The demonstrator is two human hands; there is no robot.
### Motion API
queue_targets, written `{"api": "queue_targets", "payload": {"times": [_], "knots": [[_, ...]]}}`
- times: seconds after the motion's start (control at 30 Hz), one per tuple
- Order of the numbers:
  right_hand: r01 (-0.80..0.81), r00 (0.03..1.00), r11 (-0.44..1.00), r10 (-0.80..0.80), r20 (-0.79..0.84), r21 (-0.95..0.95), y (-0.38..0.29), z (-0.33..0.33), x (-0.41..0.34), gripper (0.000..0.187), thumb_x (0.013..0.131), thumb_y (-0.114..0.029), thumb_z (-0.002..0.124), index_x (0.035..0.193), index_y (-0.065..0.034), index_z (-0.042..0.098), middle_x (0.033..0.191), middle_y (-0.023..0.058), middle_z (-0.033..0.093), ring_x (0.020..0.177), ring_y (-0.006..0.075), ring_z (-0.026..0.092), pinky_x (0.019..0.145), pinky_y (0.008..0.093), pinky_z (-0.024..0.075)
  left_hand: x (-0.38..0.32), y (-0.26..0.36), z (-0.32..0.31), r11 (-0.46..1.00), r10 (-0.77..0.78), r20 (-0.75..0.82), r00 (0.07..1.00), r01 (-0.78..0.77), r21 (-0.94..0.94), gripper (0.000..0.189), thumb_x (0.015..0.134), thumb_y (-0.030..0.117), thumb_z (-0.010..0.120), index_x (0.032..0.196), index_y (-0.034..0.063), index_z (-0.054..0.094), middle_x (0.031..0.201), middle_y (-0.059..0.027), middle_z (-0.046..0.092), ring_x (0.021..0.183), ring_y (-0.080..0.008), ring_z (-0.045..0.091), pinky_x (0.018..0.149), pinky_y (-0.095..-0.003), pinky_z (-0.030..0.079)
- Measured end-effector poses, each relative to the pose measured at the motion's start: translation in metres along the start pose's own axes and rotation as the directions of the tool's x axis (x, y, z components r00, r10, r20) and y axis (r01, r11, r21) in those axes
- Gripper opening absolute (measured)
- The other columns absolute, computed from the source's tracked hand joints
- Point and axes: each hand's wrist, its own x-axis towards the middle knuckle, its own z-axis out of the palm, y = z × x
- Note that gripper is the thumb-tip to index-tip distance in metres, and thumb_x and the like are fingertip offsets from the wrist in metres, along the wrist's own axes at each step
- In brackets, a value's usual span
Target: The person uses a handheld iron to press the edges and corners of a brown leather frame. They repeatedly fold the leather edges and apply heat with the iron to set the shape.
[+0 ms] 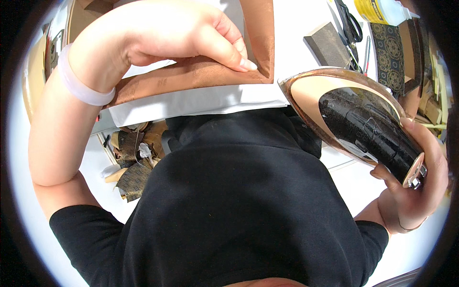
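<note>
My left hand [215,43], with a pale bangle at the wrist, bends over a brown border of fabric or leather [172,79]. Its thumb and fingertips come together on the brown material close to the corner; whether they pinch or only press it is hard to see. The border's two bands meet at that corner around a pale inner area. At the right, my right hand [426,154] grips a clothes iron [369,122] with a black handle and a copper-coloured rim. The iron's pointed tip faces the brown corner, a small gap apart from it. Part of the grip is hidden.
White sheeting [200,102] hangs over the table's front edge. Beyond the iron lie a grey block [330,45], black-handled scissors [349,27], a yellow-labelled nozzle bottle [382,11] and patterned material [389,59]. Patterned scraps [134,179] fill a spot below the table at left.
</note>
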Motion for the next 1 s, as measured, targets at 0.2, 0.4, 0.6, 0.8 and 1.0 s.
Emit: {"api": "queue_targets", "payload": {"times": [0.2,0.4,0.6,0.8,1.0], "knots": [[-0.006,0.997,0.997,0.013,0.078,-0.083,-0.006,-0.005,-0.001,0.088,0.058,-0.014,0.1,0.137,0.0064,0.066,0.126,0.0229,0.077,0.116,0.0351,0.078,0.101,0.0402,0.0657,-0.002,0.003,0.0,0.999,-0.044,0.012,0.999,0.044,-0.012,0.02,0.094,0.022,0.078,0.096,0.0024,0.077,0.084,-0.0006,0.072,0.079,-0.0077,0.063,0.075,-0.0243,0.047],[0.078,0.992,0.973,-0.055,0.11,-0.217,-0.013,-0.003,0.004,0.089,0.059,-0.018,0.1,0.137,0.0078,0.064,0.124,0.0229,0.078,0.113,0.0346,0.079,0.098,0.0393,0.0665,0.004,0.023,-0.023,0.949,-0.243,0.268,0.932,0.285,-0.131,0.024,0.105,0.025,0.072,0.108,0.002,0.077,0.092,-0.0029,0.075,0.082,-0.0119,0.064,0.076,-0.029,0.051],[0.048,0.998,0.968,-0.04,0.039,-0.246,-0.026,0.011,0.008,0.084,0.061,-0.016,0.1,0.134,0.0072,0.066,0.123,0.0233,0.078,0.11,0.034,0.08,0.096,0.0382,0.0669,-0.004,0.037,-0.006,0.948,-0.316,0.152,0.937,0.304,0.094,0.022,0.111,0.022,0.064,0.111,0.0038,0.075,0.093,-0.0018,0.072,0.088,-0.0123,0.061,0.08,-0.0291,0.05],[0.017,1.0,0.97,-0.012,0.023,-0.244,-0.033,0.007,0.005,0.083,0.06,-0.014,0.101,0.133,0.0069,0.067,0.121,0.0218,0.078,0.109,0.0324,0.08,0.096,0.0378,0.0665,-0.016,0.031,-0.009,0.986,-0.149,0.169,0.974,0.133,0.103,0.023,0.111,0.023,0.064,0.111,0.0031,0.076,0.096,-0.0018,0.072,0.089,-0.0126,0.061,0.081,-0.0286,0.049],[-0.001,0.999,0.971,0.012,0.043,-0.238,-0.034,0.007,0.007,0.082,0.061,-0.014,0.101,0.133,0.0057,0.068,0.122,0.0209,0.079,0.11,0.0318,0.079,0.097,0.0382,0.0649,-0.005,0.035,-0.005,0.961,-0.275,0.167,0.947,0.266,0.07,0.024,0.111,0.025,0.065,0.111,0.0026,0.075,0.096,-0.0002,0.071,0.089,-0.0121,0.06,0.08,-0.029,0.049]]}}
